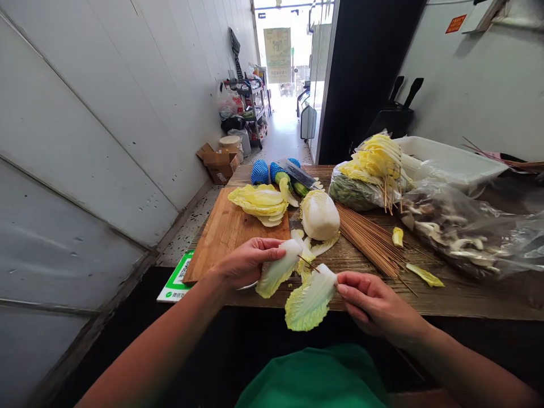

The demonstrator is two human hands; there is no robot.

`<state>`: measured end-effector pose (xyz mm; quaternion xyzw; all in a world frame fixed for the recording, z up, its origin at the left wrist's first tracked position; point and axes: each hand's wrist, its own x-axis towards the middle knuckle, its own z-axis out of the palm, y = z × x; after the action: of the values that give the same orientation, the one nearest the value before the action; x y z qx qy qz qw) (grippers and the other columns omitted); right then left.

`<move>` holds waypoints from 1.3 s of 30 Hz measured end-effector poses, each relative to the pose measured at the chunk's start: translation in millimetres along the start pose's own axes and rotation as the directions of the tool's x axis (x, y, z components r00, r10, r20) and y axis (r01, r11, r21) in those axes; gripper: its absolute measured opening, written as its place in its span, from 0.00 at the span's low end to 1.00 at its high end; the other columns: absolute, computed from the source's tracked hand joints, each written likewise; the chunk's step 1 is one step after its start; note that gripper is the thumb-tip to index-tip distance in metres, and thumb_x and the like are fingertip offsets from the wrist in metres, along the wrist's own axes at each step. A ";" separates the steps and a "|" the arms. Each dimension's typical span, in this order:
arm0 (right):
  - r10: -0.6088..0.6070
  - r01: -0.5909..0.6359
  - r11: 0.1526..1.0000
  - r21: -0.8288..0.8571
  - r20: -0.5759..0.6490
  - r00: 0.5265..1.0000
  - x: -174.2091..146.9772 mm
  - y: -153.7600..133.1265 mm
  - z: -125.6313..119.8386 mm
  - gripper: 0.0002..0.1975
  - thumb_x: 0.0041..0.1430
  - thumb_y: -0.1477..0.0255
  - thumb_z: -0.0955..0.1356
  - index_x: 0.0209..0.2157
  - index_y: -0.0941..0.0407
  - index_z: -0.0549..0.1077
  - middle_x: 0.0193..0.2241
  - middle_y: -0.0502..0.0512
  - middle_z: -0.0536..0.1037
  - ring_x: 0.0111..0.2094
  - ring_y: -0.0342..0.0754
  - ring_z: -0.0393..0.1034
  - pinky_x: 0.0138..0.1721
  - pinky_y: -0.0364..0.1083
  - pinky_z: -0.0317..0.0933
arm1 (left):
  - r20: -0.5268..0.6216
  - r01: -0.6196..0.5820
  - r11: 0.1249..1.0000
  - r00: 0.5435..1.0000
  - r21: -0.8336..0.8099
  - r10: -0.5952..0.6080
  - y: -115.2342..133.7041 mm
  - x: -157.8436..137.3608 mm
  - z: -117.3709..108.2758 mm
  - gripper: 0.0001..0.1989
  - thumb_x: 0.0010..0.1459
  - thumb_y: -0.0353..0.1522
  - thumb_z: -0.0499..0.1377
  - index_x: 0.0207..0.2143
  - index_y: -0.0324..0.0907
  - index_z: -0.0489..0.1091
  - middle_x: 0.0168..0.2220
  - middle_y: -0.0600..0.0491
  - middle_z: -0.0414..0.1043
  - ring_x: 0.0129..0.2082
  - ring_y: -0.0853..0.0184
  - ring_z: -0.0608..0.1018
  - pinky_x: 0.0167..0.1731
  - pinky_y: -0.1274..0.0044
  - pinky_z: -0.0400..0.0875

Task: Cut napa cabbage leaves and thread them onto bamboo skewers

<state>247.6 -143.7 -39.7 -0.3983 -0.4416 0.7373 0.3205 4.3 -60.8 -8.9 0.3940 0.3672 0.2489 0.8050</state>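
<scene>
My left hand (255,260) pinches a napa cabbage leaf (276,272) by its white stem end. A thin bamboo skewer (308,263) runs from this leaf to a second cabbage leaf (310,303), which hangs on it in front of the table edge. My right hand (368,300) is closed at the white end of the second leaf, on the skewer's near end, mostly hidden by the fingers. Just beyond stands a cabbage head (319,215) with loose leaf pieces beside it. Stacked cabbage leaves (259,201) lie on the wooden cutting board (225,238).
Bamboo skewers (369,238) lie in a bundle to the right. Behind them, skewered yellow leaves (376,158) rest on a bag of greens (352,190). A plastic bag of mushrooms (463,238) is far right. A knife (297,173) lies by net-wrapped vegetables (259,171).
</scene>
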 end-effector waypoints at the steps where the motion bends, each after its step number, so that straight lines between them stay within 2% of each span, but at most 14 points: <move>1: -0.005 0.005 1.000 -0.012 -0.010 1.000 -0.1 -0.8 0.0 0.17 0.56 0.58 0.66 0.35 0.59 0.67 0.10 0.37 0.56 0.09 0.32 0.42 0.10 0.36 0.35 | -0.012 -0.011 1.000 1.000 -0.008 0.011 -0.2 0.3 0.8 0.13 0.44 0.31 0.66 0.35 0.35 0.75 0.31 0.47 0.77 0.29 0.68 0.76 0.32 0.79 0.71; 4: -0.007 0.006 0.999 -0.040 -0.024 1.000 -0.7 -2.3 -0.5 0.16 0.57 0.59 0.65 0.36 0.59 0.67 0.11 0.38 0.55 0.10 0.33 0.41 0.11 0.36 0.35 | -0.040 -0.022 0.999 0.999 0.034 0.023 -1.2 0.9 1.7 0.14 0.44 0.32 0.66 0.34 0.34 0.76 0.30 0.48 0.77 0.27 0.69 0.76 0.29 0.80 0.70; 9: -0.004 0.004 0.997 -0.071 0.003 1.000 -2.5 -6.5 -1.0 0.17 0.56 0.58 0.65 0.34 0.58 0.67 0.12 0.38 0.53 0.11 0.33 0.41 0.11 0.36 0.35 | -0.015 -0.035 0.991 0.999 0.130 0.038 -2.2 -1.7 4.3 0.14 0.42 0.34 0.67 0.32 0.34 0.76 0.29 0.47 0.76 0.25 0.70 0.74 0.26 0.80 0.67; 12: -0.051 0.055 0.983 -0.176 0.029 0.998 -5.5 -9.4 -3.4 0.16 0.58 0.59 0.64 0.34 0.59 0.67 0.16 0.42 0.57 0.14 0.33 0.46 0.13 0.36 0.40 | -0.052 -0.050 0.983 0.997 0.179 0.060 -1.8 -9.1 12.6 0.12 0.44 0.34 0.66 0.31 0.36 0.76 0.27 0.49 0.75 0.23 0.71 0.73 0.24 0.81 0.65; 14: -0.079 0.095 0.949 -0.301 0.067 0.995 -7.4 -10.9 -5.5 0.16 0.59 0.60 0.63 0.42 0.58 0.66 0.22 0.45 0.64 0.15 0.34 0.52 0.14 0.36 0.46 | -0.066 -0.113 0.948 0.988 0.297 0.138 -1.8 -16.1 21.2 0.10 0.45 0.34 0.65 0.30 0.37 0.77 0.26 0.50 0.75 0.23 0.71 0.71 0.23 0.81 0.63; 16: -0.144 0.168 0.879 -0.445 0.088 0.986 -7.5 -12.4 -6.0 0.21 0.58 0.63 0.64 0.51 0.54 0.61 0.33 0.52 0.69 0.19 0.36 0.59 0.18 0.38 0.55 | -0.036 -0.217 0.866 0.965 0.451 0.260 -2.8 -22.2 30.0 0.08 0.45 0.33 0.65 0.28 0.37 0.77 0.25 0.51 0.73 0.24 0.71 0.70 0.24 0.81 0.62; 18: -0.278 0.278 0.774 -0.568 0.089 0.956 -5.6 -14.3 -3.7 0.20 0.58 0.65 0.65 0.52 0.52 0.63 0.41 0.55 0.70 0.27 0.40 0.65 0.27 0.41 0.61 | 0.019 -0.270 0.824 0.953 0.499 0.302 -5.8 -24.9 35.6 0.08 0.44 0.32 0.66 0.28 0.37 0.78 0.26 0.51 0.74 0.27 0.69 0.71 0.27 0.81 0.63; 19: -0.350 0.326 0.717 -0.616 0.086 0.933 -4.2 -15.2 -1.8 0.15 0.59 0.66 0.64 0.48 0.53 0.67 0.41 0.56 0.71 0.31 0.42 0.66 0.32 0.42 0.62 | 0.027 -0.263 0.854 0.959 0.448 0.282 -8.2 -24.8 36.4 0.10 0.43 0.32 0.67 0.31 0.38 0.78 0.29 0.50 0.75 0.29 0.68 0.72 0.29 0.80 0.64; 21: -0.428 0.360 0.650 -0.670 0.069 0.901 -2.1 -16.0 2.1 0.11 0.61 0.66 0.62 0.39 0.56 0.72 0.35 0.55 0.74 0.34 0.45 0.67 0.34 0.43 0.61 | -0.030 -0.237 0.943 0.967 0.235 0.251 -14.4 -22.6 34.3 0.17 0.43 0.35 0.67 0.38 0.40 0.76 0.36 0.49 0.76 0.34 0.65 0.74 0.34 0.78 0.66; 23: -0.417 0.332 0.648 -0.686 0.046 0.908 -1.9 -14.1 4.2 0.12 0.61 0.66 0.62 0.37 0.56 0.73 0.31 0.55 0.75 0.32 0.46 0.67 0.31 0.43 0.61 | -0.157 -0.268 0.963 0.952 -0.002 0.264 -21.1 -20.5 28.8 0.17 0.44 0.35 0.66 0.39 0.42 0.75 0.41 0.48 0.75 0.37 0.66 0.74 0.37 0.77 0.67; 25: -0.385 0.295 0.655 -0.696 0.028 0.922 -3.4 -8.9 3.3 0.12 0.60 0.65 0.62 0.37 0.56 0.73 0.30 0.55 0.75 0.31 0.46 0.67 0.30 0.43 0.61 | -0.260 -0.297 0.944 0.932 -0.146 0.253 -26.9 -20.6 23.2 0.12 0.45 0.33 0.66 0.35 0.41 0.76 0.39 0.50 0.76 0.36 0.70 0.74 0.38 0.80 0.67; 27: -0.363 0.268 0.661 -0.701 0.013 0.932 -4.6 -1.7 0.2 0.12 0.60 0.64 0.63 0.37 0.56 0.74 0.30 0.54 0.75 0.31 0.46 0.67 0.30 0.43 0.61 | -0.272 -0.253 0.937 0.944 -0.241 0.185 -31.2 -22.6 19.6 0.09 0.46 0.30 0.65 0.34 0.39 0.76 0.36 0.50 0.77 0.33 0.73 0.74 0.37 0.82 0.67; 32: -0.312 0.218 0.690 -0.690 -0.012 0.950 -2.6 11.3 -5.9 0.14 0.60 0.63 0.62 0.35 0.57 0.73 0.29 0.54 0.74 0.30 0.46 0.66 0.29 0.43 0.60 | -0.262 -0.199 0.916 0.959 -0.348 0.108 -34.8 -26.0 17.7 0.07 0.49 0.27 0.63 0.34 0.37 0.75 0.35 0.49 0.76 0.31 0.73 0.75 0.33 0.82 0.68; 39: -0.287 0.204 0.720 -0.664 -0.017 0.958 -2.2 12.7 -4.6 0.14 0.60 0.63 0.62 0.35 0.57 0.73 0.27 0.53 0.73 0.28 0.45 0.65 0.29 0.42 0.59 | -0.302 -0.198 0.933 0.947 -0.299 0.104 -37.0 -23.6 17.2 0.10 0.42 0.24 0.67 0.32 0.36 0.76 0.33 0.49 0.77 0.29 0.74 0.74 0.31 0.83 0.68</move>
<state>251.1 -148.8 -51.9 -0.4660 -0.7006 0.4615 0.2809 7.7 -105.7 -22.6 0.2435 0.4001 0.4214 0.7766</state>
